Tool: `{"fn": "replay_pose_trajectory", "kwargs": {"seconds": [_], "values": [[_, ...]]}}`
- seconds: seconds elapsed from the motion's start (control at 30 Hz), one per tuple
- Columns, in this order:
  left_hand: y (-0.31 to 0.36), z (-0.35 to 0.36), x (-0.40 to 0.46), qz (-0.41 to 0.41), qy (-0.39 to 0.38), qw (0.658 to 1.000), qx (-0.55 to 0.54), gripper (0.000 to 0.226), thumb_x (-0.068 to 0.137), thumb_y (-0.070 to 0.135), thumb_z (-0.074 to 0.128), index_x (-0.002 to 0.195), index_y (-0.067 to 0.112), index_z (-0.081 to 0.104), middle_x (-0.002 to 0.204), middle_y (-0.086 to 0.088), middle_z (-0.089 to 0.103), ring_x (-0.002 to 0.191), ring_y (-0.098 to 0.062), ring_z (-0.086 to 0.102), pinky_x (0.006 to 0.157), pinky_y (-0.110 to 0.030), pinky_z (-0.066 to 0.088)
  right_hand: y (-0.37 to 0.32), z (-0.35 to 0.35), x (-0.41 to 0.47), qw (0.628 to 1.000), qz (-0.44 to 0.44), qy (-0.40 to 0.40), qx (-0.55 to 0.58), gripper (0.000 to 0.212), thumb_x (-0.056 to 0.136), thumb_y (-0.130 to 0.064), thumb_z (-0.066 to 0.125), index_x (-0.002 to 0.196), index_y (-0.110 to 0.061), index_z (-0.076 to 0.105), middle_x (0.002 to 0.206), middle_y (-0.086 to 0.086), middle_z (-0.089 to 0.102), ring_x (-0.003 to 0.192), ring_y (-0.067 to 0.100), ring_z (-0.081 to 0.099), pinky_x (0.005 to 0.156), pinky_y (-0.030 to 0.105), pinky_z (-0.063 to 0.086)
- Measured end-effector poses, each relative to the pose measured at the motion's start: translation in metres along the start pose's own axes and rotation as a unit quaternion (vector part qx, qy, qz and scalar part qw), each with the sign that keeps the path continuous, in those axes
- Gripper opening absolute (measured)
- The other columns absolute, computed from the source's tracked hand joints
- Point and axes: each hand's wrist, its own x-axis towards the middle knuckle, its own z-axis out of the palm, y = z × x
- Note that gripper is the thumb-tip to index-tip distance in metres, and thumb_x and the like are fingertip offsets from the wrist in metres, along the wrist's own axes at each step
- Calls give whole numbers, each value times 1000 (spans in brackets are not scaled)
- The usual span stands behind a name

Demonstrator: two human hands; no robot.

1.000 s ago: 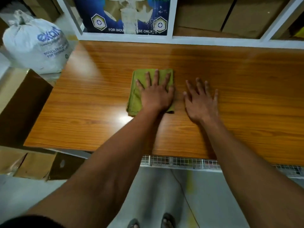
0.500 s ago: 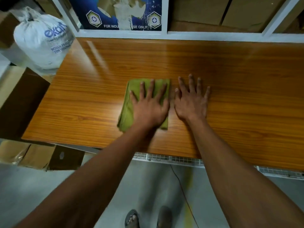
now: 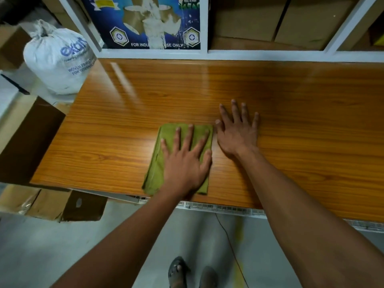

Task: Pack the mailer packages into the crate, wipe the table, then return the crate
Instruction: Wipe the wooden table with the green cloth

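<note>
A folded green cloth (image 3: 156, 165) lies on the wooden table (image 3: 301, 121), close to its front edge. My left hand (image 3: 185, 163) presses flat on the cloth with fingers spread, covering most of its right side. Just right of the cloth, my right hand (image 3: 238, 134) rests palm down on the bare wood, fingers apart, holding nothing. No crate or mailer packages are in view.
A white sack (image 3: 56, 63) stands off the table's far left corner. Brown cardboard boxes (image 3: 27, 140) sit left of and below the table. Behind the table a white-framed shelf (image 3: 249, 54) holds a blue printed box (image 3: 149, 21) and brown cartons (image 3: 249, 17).
My left hand has dragged the cloth from mid-table back toward the front edge. My right hand has stayed flat on the wood beside it.
</note>
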Motion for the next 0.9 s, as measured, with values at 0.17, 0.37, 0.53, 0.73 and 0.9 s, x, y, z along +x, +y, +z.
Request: {"fn": "replay_pose_trajectory", "kwargs": {"seconds": [0.17,0.37,0.53,0.73,0.9], "values": [[1,-7,144,4,18,1000,12,65,102,72,10,164,56,3,178,7,-3,164,-33,-6,122,-74,-3,5,4,20,999,-14,30,7,62,108,-59,2,167,-42,-7,177,-4,-14,163,28,-15,127,65,-6],[5,-17,186,-4,6,1000,12,64,103,70,11,165,55,5,179,5,1,164,-35,-2,122,-74,-1,2,2,19,999,-9,36,3,61,109,-58,2,167,-42,-7,176,-5,-15,163,28,-14,127,64,-5],[0,-6,56,1,11,1000,-25,61,105,70,11,162,59,-7,177,10,-10,163,-26,-16,125,-67,-9,3,3,20,999,-3,37,16,62,108,-59,2,167,-42,-7,177,-4,-14,163,28,-15,127,64,-5],[-2,-7,132,10,29,1000,-6,63,103,72,9,163,58,-2,178,8,-6,164,-32,-9,123,-72,-4,3,6,20,999,1,43,8,62,108,-58,1,167,-41,-9,176,-4,-17,162,27,-17,127,63,-7],[3,-20,201,-13,2,1000,8,65,104,70,8,166,52,1,179,4,-3,164,-36,-5,122,-75,-2,3,2,19,999,-4,34,4,61,108,-58,1,166,-42,-11,175,-5,-19,162,27,-17,128,62,-7]]}}
